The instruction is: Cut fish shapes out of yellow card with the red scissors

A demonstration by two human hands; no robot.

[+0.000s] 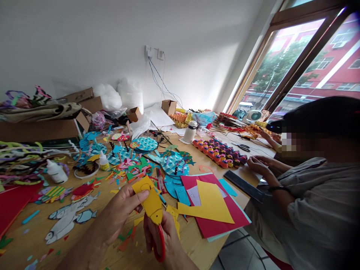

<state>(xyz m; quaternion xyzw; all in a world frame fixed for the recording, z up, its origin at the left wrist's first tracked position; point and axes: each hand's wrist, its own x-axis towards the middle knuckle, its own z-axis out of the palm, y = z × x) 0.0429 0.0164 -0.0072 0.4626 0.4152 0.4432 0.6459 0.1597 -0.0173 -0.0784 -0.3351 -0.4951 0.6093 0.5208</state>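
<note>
A piece of yellow paper [152, 202] with a fish outline drawn on it is pinched between the thumb and fingers of my left hand [128, 204]. My right hand [165, 234] grips a pair of scissors by the red handle [160, 245], just below the paper's near end. The scissor blades are hidden behind the paper. Beside my right hand lies another yellow paper scrap [173, 217]. To the right, a large cut yellow sheet [212, 204] rests on red paper [199, 225]. White paper fish [60, 227] lie left of my hands.
Glue bottles [57, 171], [104, 162] stand at the left among paper scraps [135, 167]. Blue woven paper discs [174, 164] lie ahead. Farther off are a white bottle [190, 132] and a painted egg carton [219, 152]. A co-worker [306, 195] sits at the right.
</note>
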